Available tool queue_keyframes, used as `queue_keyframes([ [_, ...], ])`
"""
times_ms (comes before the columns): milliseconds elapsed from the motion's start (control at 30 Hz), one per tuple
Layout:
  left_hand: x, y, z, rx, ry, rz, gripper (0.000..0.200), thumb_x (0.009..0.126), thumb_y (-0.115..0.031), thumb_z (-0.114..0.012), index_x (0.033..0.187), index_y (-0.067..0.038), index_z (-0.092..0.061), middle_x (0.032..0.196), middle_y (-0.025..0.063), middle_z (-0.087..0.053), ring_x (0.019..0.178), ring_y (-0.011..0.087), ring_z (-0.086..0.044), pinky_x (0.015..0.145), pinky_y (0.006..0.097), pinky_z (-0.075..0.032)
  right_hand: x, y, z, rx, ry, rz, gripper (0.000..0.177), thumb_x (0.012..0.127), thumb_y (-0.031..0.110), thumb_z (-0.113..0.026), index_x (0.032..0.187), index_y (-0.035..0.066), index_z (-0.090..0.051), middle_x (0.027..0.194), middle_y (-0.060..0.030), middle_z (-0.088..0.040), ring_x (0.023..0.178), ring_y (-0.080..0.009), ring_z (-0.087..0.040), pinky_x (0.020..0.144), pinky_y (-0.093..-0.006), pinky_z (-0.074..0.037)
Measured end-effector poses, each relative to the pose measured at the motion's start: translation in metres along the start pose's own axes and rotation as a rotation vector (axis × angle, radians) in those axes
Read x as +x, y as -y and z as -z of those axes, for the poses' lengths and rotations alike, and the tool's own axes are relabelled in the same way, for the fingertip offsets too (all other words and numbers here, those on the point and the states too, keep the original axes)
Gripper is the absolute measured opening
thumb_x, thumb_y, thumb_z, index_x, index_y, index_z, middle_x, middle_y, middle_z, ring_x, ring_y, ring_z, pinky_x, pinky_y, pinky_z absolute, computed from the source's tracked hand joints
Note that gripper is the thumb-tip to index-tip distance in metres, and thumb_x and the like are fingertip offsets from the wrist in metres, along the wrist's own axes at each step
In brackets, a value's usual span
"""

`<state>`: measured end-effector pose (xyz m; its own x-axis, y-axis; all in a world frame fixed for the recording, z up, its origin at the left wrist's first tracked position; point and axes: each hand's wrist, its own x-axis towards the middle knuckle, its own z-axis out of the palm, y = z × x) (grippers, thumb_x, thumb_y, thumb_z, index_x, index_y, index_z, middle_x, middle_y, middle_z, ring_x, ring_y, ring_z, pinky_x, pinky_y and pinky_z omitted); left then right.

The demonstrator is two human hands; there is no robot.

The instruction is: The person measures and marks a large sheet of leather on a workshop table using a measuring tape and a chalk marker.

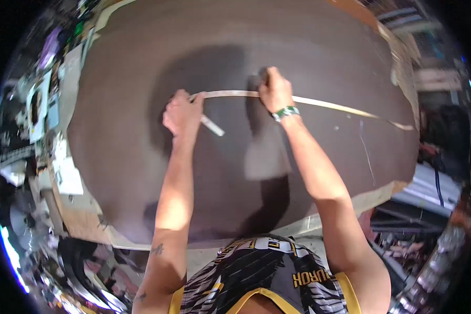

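A narrow, pale tape measure (230,94) stretches across a large sheet of dark brown material (220,199). My left hand (183,115) pinches it near one end, and a short white tail sticks out below the fingers. My right hand (277,93) is closed at the tape's middle, thumb and fingers together; the strip passes under or through it. Something dark shows by the right fingertips, too blurred to tell from shadow. From the right hand the tape runs on to the sheet's right side, where its yellowish end twists. A green and white band (286,112) circles my right wrist.
The brown sheet covers most of the table (78,220), whose pale edge shows at the front left. White papers (67,172) and clutter line the left. A thin thread (367,152) lies on the sheet's right part. Grey metal pieces (429,188) stand at the right.
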<state>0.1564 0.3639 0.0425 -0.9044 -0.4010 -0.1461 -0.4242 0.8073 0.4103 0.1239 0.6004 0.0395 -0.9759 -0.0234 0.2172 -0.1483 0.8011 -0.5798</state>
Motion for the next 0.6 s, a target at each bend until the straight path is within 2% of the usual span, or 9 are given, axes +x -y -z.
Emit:
queue_keyframes([
  [100, 0.000, -0.002, 0.004, 0.061, 0.043, -0.014, 0.057, 0.077, -0.063, -0.067, 0.098, -0.010, -0.068, 0.099, 0.0111, -0.070, 0.096, 0.0322, -0.067, 0.081, 0.0449, -0.050, 0.006, 0.003, 0.000, -0.048, 0.027, -0.019, 0.024, 0.078, 0.004, -0.064, 0.099, 0.002, -0.053, 0.088, -0.0240, -0.064, 0.083, -0.0451, -0.063, 0.069, -0.0524, -0.051],
  [200, -0.003, -0.002, 0.000, 0.057, -0.072, -0.093, 0.051, 0.077, -0.059, -0.070, 0.086, -0.009, -0.067, 0.089, 0.0110, -0.070, 0.086, 0.0335, -0.068, 0.074, 0.0464, -0.051, 0.011, -0.003, -0.010, -0.025, 0.032, -0.042, 0.027, 0.078, 0.003, -0.062, 0.101, 0.003, -0.049, 0.092, -0.0248, -0.062, 0.092, -0.0465, -0.059, 0.079, -0.0529, -0.049],
  [367, -0.034, 0.013, -0.002, -0.354, 0.081, -0.215, 0.032, 0.083, -0.034, -0.074, 0.078, -0.005, -0.061, 0.075, 0.0101, -0.063, 0.072, 0.0252, -0.061, 0.067, 0.0384, -0.047, -0.004, -0.003, 0.041, -0.052, 0.018, -0.373, 0.023, 0.078, 0.003, -0.059, 0.100, 0.003, -0.054, 0.091, -0.0235, -0.065, 0.088, -0.0456, -0.063, 0.074, -0.0515, -0.052],
  [400, -0.061, 0.017, 0.004, -0.516, 0.139, -0.402, 0.022, 0.084, -0.020, -0.072, 0.076, -0.004, -0.060, 0.071, 0.0081, -0.058, 0.065, 0.0216, -0.055, 0.064, 0.0363, -0.045, -0.018, -0.020, 0.053, -0.059, -0.179, -0.185, 0.022, 0.079, 0.004, -0.059, 0.100, 0.003, -0.055, 0.087, -0.0220, -0.065, 0.082, -0.0431, -0.065, 0.069, -0.0503, -0.053],
  [433, -0.092, 0.021, 0.019, -0.522, 0.245, -0.561, 0.020, 0.082, -0.018, -0.073, 0.075, -0.004, -0.059, 0.070, 0.0053, -0.055, 0.063, 0.0183, -0.054, 0.060, 0.0351, -0.044, -0.030, -0.025, 0.071, -0.053, -0.278, -0.199, 0.020, 0.080, 0.005, -0.059, 0.099, 0.003, -0.055, 0.085, -0.0207, -0.065, 0.080, -0.0403, -0.066, 0.068, -0.0485, -0.053],
  [500, -0.149, 0.056, 0.046, -0.576, 1.042, -0.424, 0.015, 0.081, -0.013, -0.073, 0.077, -0.006, -0.060, 0.070, 0.0037, -0.059, 0.066, 0.0109, -0.056, 0.058, 0.0299, -0.044, -0.052, -0.051, 0.104, -0.100, -0.359, -0.353, 0.017, 0.081, 0.006, -0.061, 0.096, 0.005, -0.055, 0.075, -0.0156, -0.065, 0.068, -0.0287, -0.067, 0.060, -0.0399, -0.054],
  [533, -0.168, 0.076, 0.062, -0.433, 1.196, -0.566, 0.017, 0.081, -0.015, -0.074, 0.074, -0.007, -0.060, 0.070, 0.0032, -0.062, 0.067, 0.0096, -0.057, 0.058, 0.0286, -0.045, -0.066, -0.075, 0.113, -0.037, -0.461, -0.256, 0.019, 0.080, 0.006, -0.064, 0.096, 0.006, -0.055, 0.071, -0.0123, -0.065, 0.063, -0.0210, -0.066, 0.059, -0.0358, -0.053],
  [567, -0.190, 0.118, 0.062, -0.682, 1.384, -0.368, 0.024, 0.081, -0.020, -0.076, 0.072, -0.006, -0.059, 0.069, 0.0020, -0.063, 0.066, 0.0093, -0.057, 0.058, 0.0281, -0.045, -0.077, -0.099, 0.124, -0.109, -0.454, -0.363, 0.020, 0.080, 0.005, -0.066, 0.097, 0.005, -0.055, 0.072, -0.0088, -0.066, 0.064, -0.0157, -0.065, 0.061, -0.0331, -0.054],
  [600, -0.207, 0.140, 0.089, -0.385, 1.359, -0.345, 0.023, 0.081, -0.018, -0.073, 0.070, -0.005, -0.058, 0.067, 0.0011, -0.062, 0.064, 0.0092, -0.056, 0.056, 0.0292, -0.045, -0.086, -0.095, 0.138, 0.034, -0.486, -0.312, 0.022, 0.080, 0.005, -0.067, 0.098, 0.004, -0.055, 0.074, -0.0053, -0.067, 0.064, -0.0119, -0.063, 0.063, -0.0300, -0.054],
])
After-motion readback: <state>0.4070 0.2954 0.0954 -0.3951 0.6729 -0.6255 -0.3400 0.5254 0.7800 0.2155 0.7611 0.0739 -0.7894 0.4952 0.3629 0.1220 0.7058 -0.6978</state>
